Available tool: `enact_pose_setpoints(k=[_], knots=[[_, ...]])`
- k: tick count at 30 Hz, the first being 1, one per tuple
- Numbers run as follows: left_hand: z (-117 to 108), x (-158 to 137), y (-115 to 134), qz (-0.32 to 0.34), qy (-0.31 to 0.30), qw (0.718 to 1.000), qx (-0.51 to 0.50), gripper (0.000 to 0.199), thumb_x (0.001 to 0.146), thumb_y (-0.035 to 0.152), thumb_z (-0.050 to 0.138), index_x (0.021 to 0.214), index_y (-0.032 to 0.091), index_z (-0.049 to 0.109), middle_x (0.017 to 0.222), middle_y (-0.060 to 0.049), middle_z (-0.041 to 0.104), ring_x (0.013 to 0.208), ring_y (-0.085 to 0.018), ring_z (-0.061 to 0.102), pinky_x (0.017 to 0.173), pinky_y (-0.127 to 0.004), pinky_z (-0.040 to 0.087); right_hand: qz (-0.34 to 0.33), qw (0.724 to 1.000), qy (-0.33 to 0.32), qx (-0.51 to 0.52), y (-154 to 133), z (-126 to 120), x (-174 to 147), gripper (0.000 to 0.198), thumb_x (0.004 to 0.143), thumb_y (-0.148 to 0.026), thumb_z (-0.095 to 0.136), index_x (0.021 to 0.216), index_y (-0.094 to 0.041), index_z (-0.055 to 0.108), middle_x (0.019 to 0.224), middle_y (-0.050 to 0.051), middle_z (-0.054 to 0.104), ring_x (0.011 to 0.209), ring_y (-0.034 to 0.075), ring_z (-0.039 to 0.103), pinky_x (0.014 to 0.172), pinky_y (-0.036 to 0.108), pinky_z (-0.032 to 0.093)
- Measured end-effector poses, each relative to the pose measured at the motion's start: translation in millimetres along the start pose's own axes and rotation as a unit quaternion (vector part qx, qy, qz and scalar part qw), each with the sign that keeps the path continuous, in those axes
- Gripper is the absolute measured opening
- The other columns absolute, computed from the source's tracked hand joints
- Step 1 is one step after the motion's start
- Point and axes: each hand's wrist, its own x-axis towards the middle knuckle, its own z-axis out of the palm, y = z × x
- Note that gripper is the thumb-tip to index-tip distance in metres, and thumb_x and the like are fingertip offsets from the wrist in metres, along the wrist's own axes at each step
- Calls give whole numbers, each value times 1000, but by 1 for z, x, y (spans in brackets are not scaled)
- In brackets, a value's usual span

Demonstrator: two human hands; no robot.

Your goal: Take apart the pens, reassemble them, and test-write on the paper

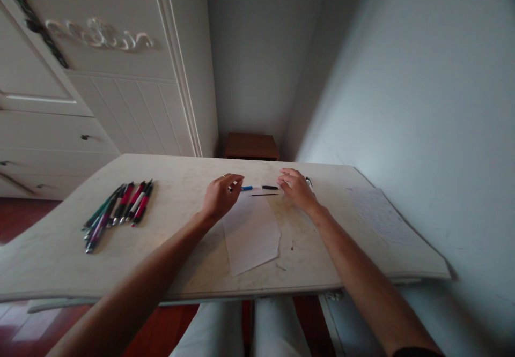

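Off-white tabletop [181,180] carries white paper sheet [251,233] toward near edge and, toward far edge, presumably for reach, thin dark rod [264,194], blue cylindrical pen [247,188] at left hand [220,196] (grip indeterminable), short black barrel [270,187], and relaxed, apparently unladen right hand [296,188].

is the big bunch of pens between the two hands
No, the bunch lies to the left of the left hand.

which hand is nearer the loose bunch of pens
Left. The left hand is to the right of the bunch of pens, not touching it; the right hand is farther right, past the left one.
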Motion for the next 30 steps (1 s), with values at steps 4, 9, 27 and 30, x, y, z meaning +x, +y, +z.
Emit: enact_pose_setpoints(k=[4,9,27,30], knots=[[-5,7,-10,-15,32,999,-6,23,88,22,50,98,17,71,95,-5,74,76,-16,66,71,-26,51,16,995,90,49,-1,-9,5,23,90,-31,49,84,-20,69,96,9,70,97,24,63,90,40,48],[-10,12,-21,-47,63,997,-6,26,89,27,50,97,15,71,94,-7,73,74,-16,66,68,-25,51,106,976,165,90,-3,-18,7,22,86,-30,48,80,-19,66,91,9,71,87,23,64,79,37,50],[-17,12,-34,53,-120,990,48,20,82,35,62,86,20,73,94,-8,71,91,-23,63,88,-37,49,92,982,144,78,-8,-9,4,23,85,-34,48,78,-21,65,84,7,70,82,23,63,77,36,51],[-23,13,-34,49,-149,987,38,19,79,38,67,83,22,74,86,-6,69,81,-20,62,78,-33,50,65,988,121,72,-12,-6,4,22,86,-31,48,77,-21,65,83,7,68,82,22,63,77,35,50]])
